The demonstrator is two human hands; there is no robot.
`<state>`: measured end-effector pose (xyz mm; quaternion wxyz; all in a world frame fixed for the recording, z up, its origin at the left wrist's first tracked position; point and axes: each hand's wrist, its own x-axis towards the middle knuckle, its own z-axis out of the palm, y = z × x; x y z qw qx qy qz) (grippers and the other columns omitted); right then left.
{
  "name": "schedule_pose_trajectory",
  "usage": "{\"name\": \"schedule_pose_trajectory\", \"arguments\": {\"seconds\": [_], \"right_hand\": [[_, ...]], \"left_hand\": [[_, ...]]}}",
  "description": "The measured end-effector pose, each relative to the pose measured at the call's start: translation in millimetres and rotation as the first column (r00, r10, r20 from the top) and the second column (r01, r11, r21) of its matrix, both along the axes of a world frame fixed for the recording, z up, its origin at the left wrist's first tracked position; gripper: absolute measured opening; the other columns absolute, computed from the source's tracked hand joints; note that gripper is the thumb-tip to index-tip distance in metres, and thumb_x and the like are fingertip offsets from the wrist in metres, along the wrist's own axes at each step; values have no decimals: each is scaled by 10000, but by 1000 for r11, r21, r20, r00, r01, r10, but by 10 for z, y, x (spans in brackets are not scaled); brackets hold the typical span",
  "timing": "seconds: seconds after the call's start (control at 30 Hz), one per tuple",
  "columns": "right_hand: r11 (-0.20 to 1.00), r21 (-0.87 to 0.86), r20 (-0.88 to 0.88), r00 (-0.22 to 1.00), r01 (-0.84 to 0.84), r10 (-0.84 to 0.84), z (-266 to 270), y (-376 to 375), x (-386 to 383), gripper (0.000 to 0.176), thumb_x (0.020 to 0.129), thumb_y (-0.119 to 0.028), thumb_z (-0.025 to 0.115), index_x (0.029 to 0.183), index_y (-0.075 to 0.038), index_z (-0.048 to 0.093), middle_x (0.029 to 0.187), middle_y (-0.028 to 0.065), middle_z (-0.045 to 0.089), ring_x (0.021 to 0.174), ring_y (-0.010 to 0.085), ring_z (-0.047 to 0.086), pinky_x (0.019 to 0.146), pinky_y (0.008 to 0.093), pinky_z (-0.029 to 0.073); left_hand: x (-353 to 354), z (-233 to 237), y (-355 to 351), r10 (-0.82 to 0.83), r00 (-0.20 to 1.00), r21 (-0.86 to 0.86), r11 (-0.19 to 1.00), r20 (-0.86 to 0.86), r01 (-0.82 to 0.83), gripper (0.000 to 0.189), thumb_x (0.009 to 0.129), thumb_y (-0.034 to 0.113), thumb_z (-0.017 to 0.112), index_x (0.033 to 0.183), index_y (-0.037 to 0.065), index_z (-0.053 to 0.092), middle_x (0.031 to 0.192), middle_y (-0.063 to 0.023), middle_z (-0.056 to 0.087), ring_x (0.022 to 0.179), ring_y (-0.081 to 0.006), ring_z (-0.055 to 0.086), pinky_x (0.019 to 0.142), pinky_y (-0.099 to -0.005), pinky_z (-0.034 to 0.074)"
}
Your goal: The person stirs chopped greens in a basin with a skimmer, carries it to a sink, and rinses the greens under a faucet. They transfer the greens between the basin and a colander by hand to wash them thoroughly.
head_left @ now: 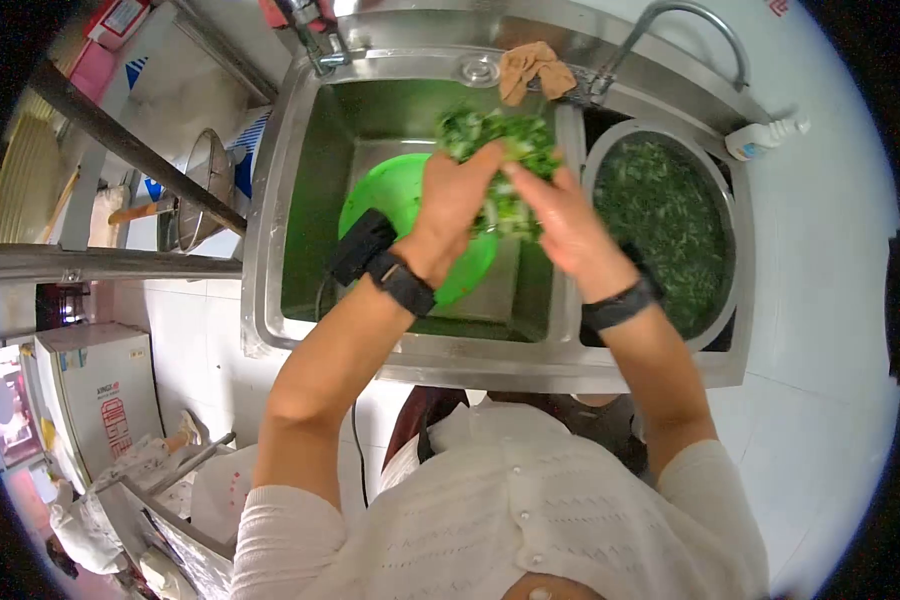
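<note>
My left hand [455, 195] and my right hand [568, 225] are cupped together around a bunch of leafy greens [505, 130] above the left sink bowl. The fingers of both curl around the bunch, and leaves and pale stems stick out above and below. Under my left hand a bright green basin [382, 190] sits in the sink [420, 348]; my wrist hides part of it. To the right of my right hand, a large round metal pot [638, 128] in the other bowl holds chopped greens [660, 225] in water. Black bands circle both wrists.
A brown cloth [533, 72] lies on the sink's back edge between two taps, one a curved faucet [685, 8]. A white bottle [765, 138] stands beyond the pot. On the left are a metal rack [120, 150], a wire strainer [205, 190] and a white cabinet [110, 390].
</note>
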<state>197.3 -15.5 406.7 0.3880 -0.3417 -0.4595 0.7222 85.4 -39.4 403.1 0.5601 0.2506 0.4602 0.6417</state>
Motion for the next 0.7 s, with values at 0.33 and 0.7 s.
{"name": "schedule_pose_trajectory", "arguments": {"seconds": [0.33,0.7], "right_hand": [[880,-262,818,393,-395,420,-2343,140,-858,898,746,-401,572,1310,8,5,1361,210,64,1220,300,234,926,394,328],[782,621,290,912,53,-291,-1336,-238,-1140,246,864,-200,417,939,26,479,747,152,518,670,200,494,607,321,419]], "left_hand": [[-1102,-2919,-140,-716,267,-657,698,-645,284,540,805,397,452,1076,-70,474,1066,-246,499,948,-320,515,756,-408,424],[-1069,-1009,-450,266,164,259,964,-950,-64,116,721,157,498,698,67,565,649,-126,553,614,-294,557,525,-398,453]]}}
